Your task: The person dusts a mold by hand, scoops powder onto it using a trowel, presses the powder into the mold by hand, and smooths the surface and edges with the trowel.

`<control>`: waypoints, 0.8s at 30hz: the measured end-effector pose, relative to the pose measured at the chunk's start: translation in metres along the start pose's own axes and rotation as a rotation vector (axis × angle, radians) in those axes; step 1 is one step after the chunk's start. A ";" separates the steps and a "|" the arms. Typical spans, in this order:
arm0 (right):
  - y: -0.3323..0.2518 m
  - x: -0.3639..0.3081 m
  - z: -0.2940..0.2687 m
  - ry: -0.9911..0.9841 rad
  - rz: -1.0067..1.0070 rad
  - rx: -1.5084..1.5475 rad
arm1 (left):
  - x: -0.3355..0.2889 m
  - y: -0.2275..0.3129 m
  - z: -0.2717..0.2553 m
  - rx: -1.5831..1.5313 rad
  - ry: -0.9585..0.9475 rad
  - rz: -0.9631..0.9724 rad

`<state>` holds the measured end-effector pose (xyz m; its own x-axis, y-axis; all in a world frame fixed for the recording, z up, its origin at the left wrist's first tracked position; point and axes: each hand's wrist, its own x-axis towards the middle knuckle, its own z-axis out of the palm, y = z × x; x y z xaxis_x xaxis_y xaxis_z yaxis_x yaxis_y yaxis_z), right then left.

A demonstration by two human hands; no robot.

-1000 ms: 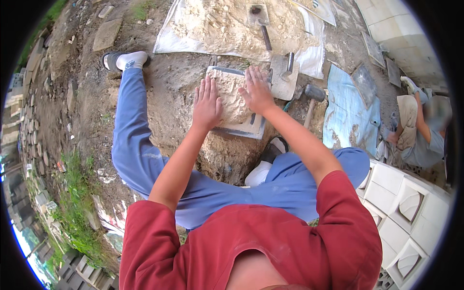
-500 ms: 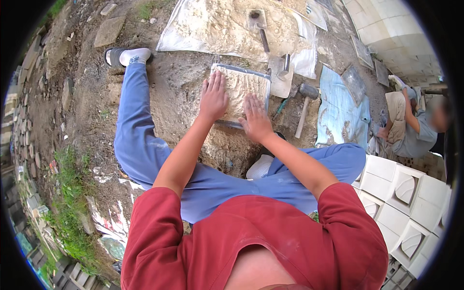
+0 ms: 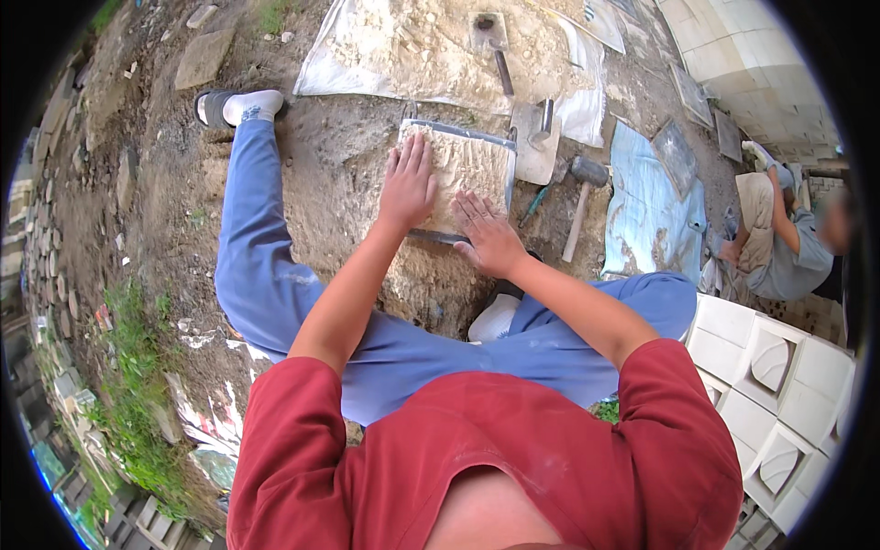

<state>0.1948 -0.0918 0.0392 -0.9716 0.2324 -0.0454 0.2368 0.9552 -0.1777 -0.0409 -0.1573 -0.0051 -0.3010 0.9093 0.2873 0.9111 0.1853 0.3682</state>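
Observation:
A square mould with a dark metal rim (image 3: 463, 133) lies on the ground between my legs, filled with pale, damp-looking sandy mix (image 3: 458, 165) that has a rough, ridged surface. My left hand (image 3: 409, 183) rests flat along the left side of the mix, fingers stretched away from me. Over the near right part of the fill, close to the near rim, my right hand (image 3: 489, 236) lies with its fingers extended and spread. Neither hand holds anything. Just right of the mould is a flat steel trowel (image 3: 533, 165); a mallet (image 3: 585, 174) and a small green-handled tool (image 3: 533, 207) lie beside it.
Beyond the mould, a white sheet (image 3: 321, 78) bears a heap of pale sand with a square plate tool (image 3: 488, 35) on it. A blue cloth (image 3: 642, 220) and grey slab (image 3: 675, 158) lie right. Another person (image 3: 788, 238) sits far right, behind stacked white blocks (image 3: 797, 367).
My right hand has slid toward me over the mix, nearer the mould's near rim, its fingers spread more. My left hand has stayed almost in place.

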 end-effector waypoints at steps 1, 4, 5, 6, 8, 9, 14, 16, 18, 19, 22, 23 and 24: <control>0.001 0.000 0.000 0.004 0.012 0.036 | -0.003 0.003 -0.001 -0.024 0.004 0.005; 0.014 0.000 -0.001 -0.017 -0.016 0.002 | -0.008 0.021 -0.002 -0.038 0.003 -0.012; 0.018 0.002 -0.002 -0.018 -0.012 0.007 | -0.010 0.027 -0.003 -0.021 0.000 -0.036; 0.024 0.006 -0.003 0.014 0.039 -0.036 | -0.012 0.033 -0.002 -0.021 -0.007 -0.034; 0.043 0.018 -0.006 0.046 0.087 -0.067 | -0.017 0.047 -0.002 0.025 -0.008 -0.038; 0.061 0.025 -0.010 0.204 0.209 0.019 | -0.017 0.055 -0.002 0.024 -0.008 -0.041; 0.160 0.070 -0.001 0.415 0.410 0.054 | -0.002 0.077 0.010 -0.039 -0.099 -0.011; 0.189 0.102 0.004 0.448 0.328 0.082 | 0.005 0.077 0.012 -0.023 -0.117 -0.048; 0.225 0.134 0.008 0.464 0.377 0.108 | 0.013 0.083 0.014 -0.023 -0.136 -0.086; 0.240 0.150 0.011 0.481 0.426 0.134 | 0.015 0.086 0.015 -0.022 -0.138 -0.087; 0.283 0.191 0.022 0.511 0.503 0.132 | 0.024 0.093 0.017 -0.016 -0.187 -0.041; 0.300 0.199 0.026 0.511 0.559 0.141 | 0.031 0.098 0.019 -0.016 -0.176 -0.033; 0.302 0.210 0.034 0.525 0.575 0.076 | 0.032 0.096 0.020 0.007 -0.198 -0.048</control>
<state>0.0625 0.2389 -0.0578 -0.5656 0.7615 0.3165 0.6846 0.6475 -0.3347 0.0431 -0.1032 0.0213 -0.2837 0.9547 0.0897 0.8991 0.2323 0.3710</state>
